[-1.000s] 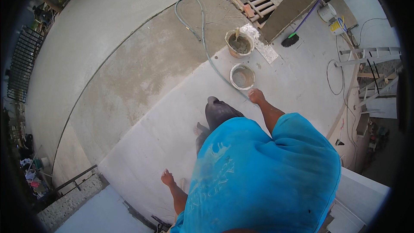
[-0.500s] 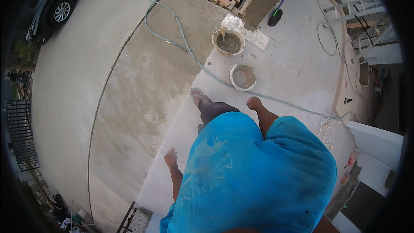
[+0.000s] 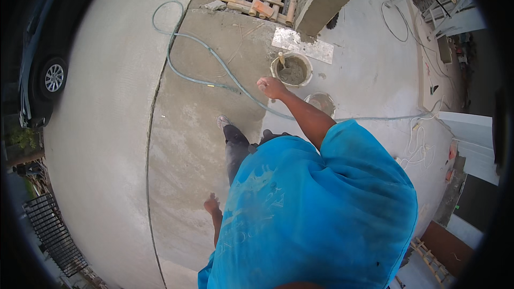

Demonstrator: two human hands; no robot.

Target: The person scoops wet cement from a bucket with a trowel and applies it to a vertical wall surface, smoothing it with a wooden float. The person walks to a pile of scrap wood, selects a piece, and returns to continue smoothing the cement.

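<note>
Right hand point(image 3: 271, 88): fingers look curled in together, nothing visible in the grip. Your arm is stretched out over the floor point(image 3: 187, 182). Clock centred on that hand, 12 at top of view:

- Mortar bucket point(image 3: 309, 75) at 1–2, just beside. Your hand overlaps its rim in view; can't tell if they touch.
- Tool handle point(image 3: 281, 58) stands up out of the mortar point(image 3: 293, 73) at about 12:30.
- Second bucket point(image 3: 333, 108) at 4, partly behind your forearm.
- Speckled board point(image 3: 310, 48) at 1, beyond the mortar bucket.
- Hose point(image 3: 380, 119) passes near at 7.

Left hand point(image 3: 212, 203) is well off at 7, low by your side, on no tool I can see; too small to tell how the fingers sit.

Step in hand, my read: approach to the mortar bucket, no grip made. Taking the handle would call for spread fingers, a shift toward 12:30, and feet clear of the hose.
</note>
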